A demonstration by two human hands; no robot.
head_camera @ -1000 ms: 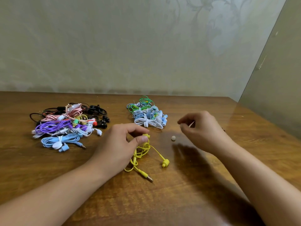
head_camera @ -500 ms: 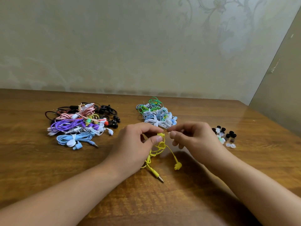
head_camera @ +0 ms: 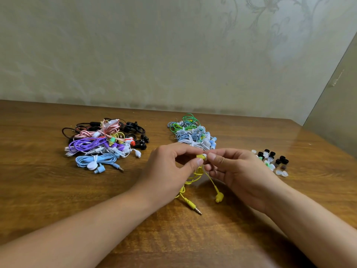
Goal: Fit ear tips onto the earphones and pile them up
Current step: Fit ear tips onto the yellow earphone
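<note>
Since 1 s ago right hand (head_camera: 237, 169) came in from 3 o'clock to meet left hand (head_camera: 170, 167) over table (head_camera: 58, 190). Both pinch yellow earphone (head_camera: 201, 156) bud between them; its cable hangs toward 6 o'clock, plug (head_camera: 198, 210) pointing 5 o'clock. Ear tip (head_camera: 205, 156) pinched by right fingertips, against bud.

The desk (head_camera: 251, 238) is brown wood with plain grain and a glossy, reflective finish; the yellow earphones (head_camera: 219, 197) at centre look like smooth plastic, their plug tip (head_camera: 198, 211) shiny metal. The ear tips (head_camera: 270, 161) at right look soft; some are translucent, some matt black; the wall (head_camera: 173, 55) is matt, faintly patterned.
</note>
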